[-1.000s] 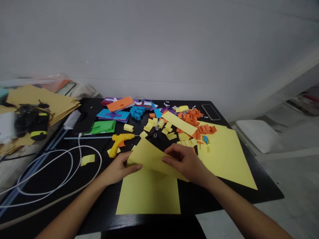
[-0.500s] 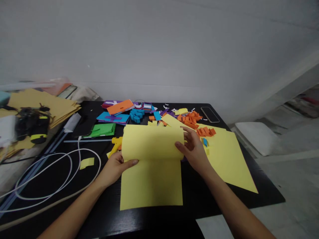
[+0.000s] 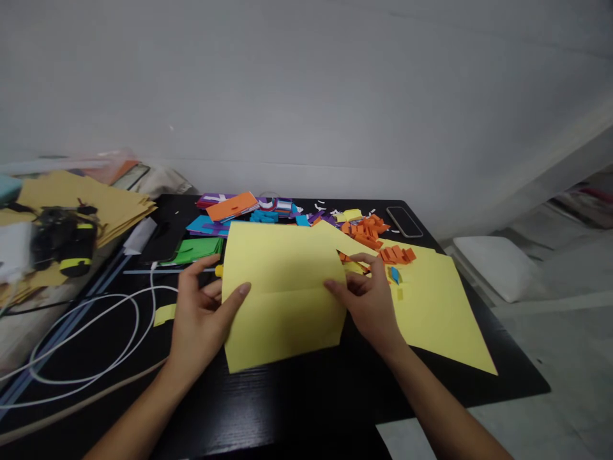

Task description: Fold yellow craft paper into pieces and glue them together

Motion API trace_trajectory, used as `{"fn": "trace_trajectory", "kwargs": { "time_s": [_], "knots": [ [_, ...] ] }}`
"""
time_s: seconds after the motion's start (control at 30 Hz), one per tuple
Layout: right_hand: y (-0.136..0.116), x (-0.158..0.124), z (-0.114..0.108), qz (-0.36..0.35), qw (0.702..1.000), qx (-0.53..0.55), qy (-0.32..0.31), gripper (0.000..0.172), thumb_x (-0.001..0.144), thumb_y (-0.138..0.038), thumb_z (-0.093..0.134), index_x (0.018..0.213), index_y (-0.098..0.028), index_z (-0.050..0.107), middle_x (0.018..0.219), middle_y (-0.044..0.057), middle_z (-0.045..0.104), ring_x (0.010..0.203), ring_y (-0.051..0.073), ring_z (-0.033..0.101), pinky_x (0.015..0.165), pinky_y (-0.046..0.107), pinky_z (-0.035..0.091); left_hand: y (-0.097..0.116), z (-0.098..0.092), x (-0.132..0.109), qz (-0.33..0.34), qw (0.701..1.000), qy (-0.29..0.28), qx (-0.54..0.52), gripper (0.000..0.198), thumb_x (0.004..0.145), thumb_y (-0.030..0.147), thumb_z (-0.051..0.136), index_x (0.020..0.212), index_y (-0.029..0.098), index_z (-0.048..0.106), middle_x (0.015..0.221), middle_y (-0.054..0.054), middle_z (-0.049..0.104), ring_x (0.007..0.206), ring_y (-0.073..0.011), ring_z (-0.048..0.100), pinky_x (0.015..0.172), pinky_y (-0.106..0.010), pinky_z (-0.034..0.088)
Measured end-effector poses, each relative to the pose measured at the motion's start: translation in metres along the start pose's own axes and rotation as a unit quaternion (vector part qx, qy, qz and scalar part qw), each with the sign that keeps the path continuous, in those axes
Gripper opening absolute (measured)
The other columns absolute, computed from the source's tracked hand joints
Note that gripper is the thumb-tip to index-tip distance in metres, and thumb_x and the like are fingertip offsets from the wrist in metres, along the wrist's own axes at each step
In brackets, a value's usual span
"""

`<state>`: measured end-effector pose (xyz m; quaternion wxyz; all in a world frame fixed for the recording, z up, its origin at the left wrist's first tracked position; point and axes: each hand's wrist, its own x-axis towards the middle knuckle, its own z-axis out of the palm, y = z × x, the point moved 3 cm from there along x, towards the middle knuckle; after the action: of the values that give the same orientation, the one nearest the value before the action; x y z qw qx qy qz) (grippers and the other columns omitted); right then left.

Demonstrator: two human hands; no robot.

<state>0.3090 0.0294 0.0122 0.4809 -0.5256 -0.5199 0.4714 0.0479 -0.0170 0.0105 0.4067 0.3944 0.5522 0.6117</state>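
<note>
A yellow sheet of paper [image 3: 282, 306] with a crease across its middle is held up above the black table [image 3: 297, 409]. My left hand [image 3: 201, 313] grips its left edge, thumb on the front face and fingers behind. At the right edge, my right hand [image 3: 366, 297] pinches the sheet in the same way. Behind the paper a bit of a yellow tool [image 3: 219, 271] shows; the rest is hidden. Larger yellow paper [image 3: 440, 306] lies flat to the right of my right hand.
Folded orange strips [image 3: 397, 254], a blue piece [image 3: 394, 275] and several coloured bundles, including a green one [image 3: 198, 249], lie toward the back. A phone [image 3: 405, 222] rests at the far right. White cable [image 3: 136, 319] loops on the left. Brown envelopes [image 3: 81, 198] are stacked far left.
The sheet's upper part, curled over before, is now opened out. The sheet has come up off the table and tilts. My left hand has moved up and left along its edge.
</note>
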Motion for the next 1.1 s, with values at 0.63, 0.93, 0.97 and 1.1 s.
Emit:
{"fn": "trace_trajectory", "kwargs": {
  "time_s": [0.63, 0.93, 0.97, 1.1],
  "knots": [
    [-0.026, -0.010, -0.018, -0.143, 0.981, -0.128, -0.026, 0.008, 0.081, -0.034, 0.083, 0.084, -0.026, 0.082, 0.070, 0.000, 0.062, 0.062, 0.015, 0.050, 0.057, 0.030, 0.041, 0.032, -0.020, -0.010, 0.299, 0.910, -0.069, 0.280, 0.020, 0.087, 0.032, 0.080, 0.106, 0.035, 0.082, 0.079, 0.002, 0.069, 0.066, -0.0131, 0.060, 0.059, -0.026, 0.047],
    [-0.034, -0.012, -0.019, -0.119, 0.984, -0.103, -0.077, 0.019, 0.088, -0.041, 0.074, 0.081, -0.024, 0.072, 0.086, 0.005, 0.070, 0.081, 0.021, 0.064, 0.068, 0.032, 0.052, 0.036, -0.017, -0.011, 0.359, 0.873, -0.098, 0.316, 0.007, 0.092, 0.028, 0.073, 0.093, 0.028, 0.080, 0.089, -0.001, 0.065, 0.081, -0.0155, 0.064, 0.071, -0.026, 0.053],
    [-0.034, -0.013, -0.019, -0.094, 0.986, -0.106, -0.089, 0.019, 0.088, -0.042, 0.073, 0.083, -0.023, 0.072, 0.082, 0.004, 0.070, 0.074, 0.019, 0.063, 0.062, 0.030, 0.050, 0.037, -0.017, -0.012, 0.361, 0.869, -0.101, 0.323, 0.009, 0.093, 0.028, 0.071, 0.092, 0.027, 0.080, 0.092, -0.002, 0.065, 0.085, -0.0164, 0.065, 0.074, -0.027, 0.054],
    [-0.035, -0.013, -0.020, -0.047, 0.986, -0.116, -0.113, 0.022, 0.089, -0.045, 0.071, 0.085, -0.023, 0.071, 0.073, 0.002, 0.069, 0.061, 0.016, 0.059, 0.051, 0.026, 0.044, 0.036, -0.018, -0.011, 0.347, 0.870, -0.098, 0.338, 0.014, 0.095, 0.030, 0.067, 0.088, 0.026, 0.079, 0.105, -0.005, 0.069, 0.096, -0.0199, 0.068, 0.083, -0.030, 0.056]
  ]
}}
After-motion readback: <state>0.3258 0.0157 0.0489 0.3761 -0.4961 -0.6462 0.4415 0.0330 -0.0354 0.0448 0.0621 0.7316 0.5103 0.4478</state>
